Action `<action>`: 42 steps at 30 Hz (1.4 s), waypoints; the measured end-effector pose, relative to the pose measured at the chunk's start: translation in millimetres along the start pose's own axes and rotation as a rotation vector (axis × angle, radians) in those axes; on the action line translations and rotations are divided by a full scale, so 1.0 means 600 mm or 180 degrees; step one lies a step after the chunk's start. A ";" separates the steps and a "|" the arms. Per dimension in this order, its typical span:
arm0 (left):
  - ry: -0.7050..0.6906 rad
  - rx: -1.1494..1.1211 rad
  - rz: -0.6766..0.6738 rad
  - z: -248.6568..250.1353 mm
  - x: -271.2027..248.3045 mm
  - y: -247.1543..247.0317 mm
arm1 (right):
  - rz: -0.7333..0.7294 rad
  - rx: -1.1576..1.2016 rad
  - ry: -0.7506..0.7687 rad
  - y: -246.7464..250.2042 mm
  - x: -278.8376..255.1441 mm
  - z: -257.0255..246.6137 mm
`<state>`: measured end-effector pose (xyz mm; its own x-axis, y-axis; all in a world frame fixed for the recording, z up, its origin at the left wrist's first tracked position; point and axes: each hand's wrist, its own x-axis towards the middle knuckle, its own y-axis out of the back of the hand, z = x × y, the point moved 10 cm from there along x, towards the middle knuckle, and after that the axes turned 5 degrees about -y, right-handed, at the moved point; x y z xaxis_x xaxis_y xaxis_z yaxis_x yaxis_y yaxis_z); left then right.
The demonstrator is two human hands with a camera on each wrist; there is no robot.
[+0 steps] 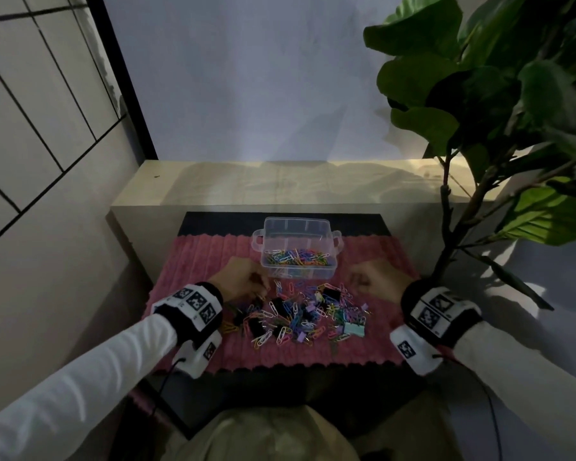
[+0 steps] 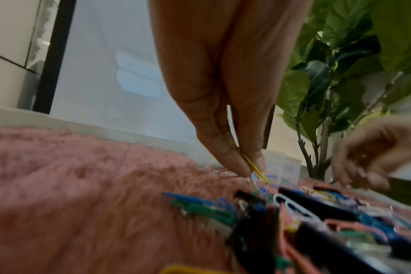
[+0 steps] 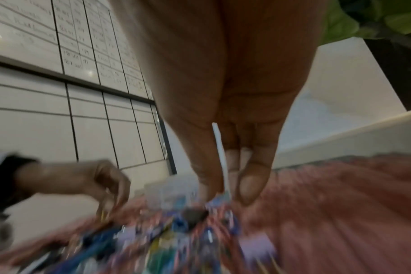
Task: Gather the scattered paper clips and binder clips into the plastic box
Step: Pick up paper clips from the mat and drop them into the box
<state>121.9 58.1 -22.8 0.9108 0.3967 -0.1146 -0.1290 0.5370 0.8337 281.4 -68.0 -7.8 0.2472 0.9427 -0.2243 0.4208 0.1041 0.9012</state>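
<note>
The left hand (image 2: 223, 92) pinches a yellow paper clip (image 2: 253, 166); the right hand (image 3: 223, 92), at 3 o'clock of the pile, pinches a white paper clip (image 3: 219, 157). Such clips seem light, stiff and slippery; best held flat-sided.

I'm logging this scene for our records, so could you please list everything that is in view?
plastic box: one, clear, far middle of the mat, paper clips inside
loose clips: a pile, uncounted, mixed colours, on the mat nearer than the box
yellow paper clip: one, pinched in left fingertips
white paper clip: one, pinched in right fingertips
mat: one, pink, under everything
bench: one, pale wood, behind the mat
plant: one, green, right
left hand: pinching
right hand: pinching
</note>
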 end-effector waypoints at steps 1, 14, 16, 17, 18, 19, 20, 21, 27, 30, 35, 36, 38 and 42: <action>0.0009 -0.0035 0.0033 -0.002 0.000 0.007 | -0.0069 -0.0099 -0.0110 -0.012 -0.008 0.008; 0.0011 -0.0221 0.0340 0.038 0.069 0.100 | -0.0530 -0.0233 -0.0218 -0.069 0.007 -0.007; 0.0014 -0.0264 0.0331 0.045 0.083 0.094 | -0.0442 -0.0049 -0.0258 -0.053 0.010 -0.002; 0.0028 -0.0225 0.0274 0.046 0.089 0.089 | -0.0386 0.0055 -0.0301 -0.045 0.009 0.001; 0.0044 -0.0153 0.0161 0.046 0.094 0.081 | -0.0325 0.0181 -0.0357 -0.038 0.008 0.005; 0.0065 -0.0069 0.0021 0.045 0.096 0.072 | -0.0263 0.0343 -0.0419 -0.032 0.008 0.010; 0.0077 0.0003 -0.0095 0.044 0.097 0.064 | -0.0221 0.0553 -0.0478 -0.028 0.007 0.016; 0.0085 0.0067 -0.0163 0.042 0.096 0.059 | -0.0204 0.0797 -0.0516 -0.026 0.005 0.021; -0.0052 0.0192 0.0145 0.046 0.066 0.083 | -0.0075 0.1827 -0.0605 -0.013 0.002 0.044; 0.0006 0.0189 0.0314 0.033 0.042 0.094 | -0.0030 0.2109 -0.0616 -0.004 0.002 0.045; 0.0177 0.0040 0.0672 -0.003 -0.014 0.098 | -0.0014 0.2934 -0.0762 -0.003 -0.003 0.056; 0.0179 0.0017 0.0719 -0.010 -0.024 0.096 | 0.0054 0.2878 -0.0748 0.002 -0.003 0.056; 0.0196 -0.0058 0.0684 -0.022 -0.042 0.084 | 0.0129 0.2729 -0.0712 0.007 -0.001 0.053; 0.0186 -0.0077 0.0371 -0.039 -0.066 0.047 | -0.0019 0.2951 -0.0706 -0.004 0.000 0.046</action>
<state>73.0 74.8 -7.0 0.8646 0.5000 -0.0496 -0.2429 0.5023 0.8299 304.7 -77.2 -20.1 0.3625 0.8514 -0.3790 0.9236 -0.2739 0.2683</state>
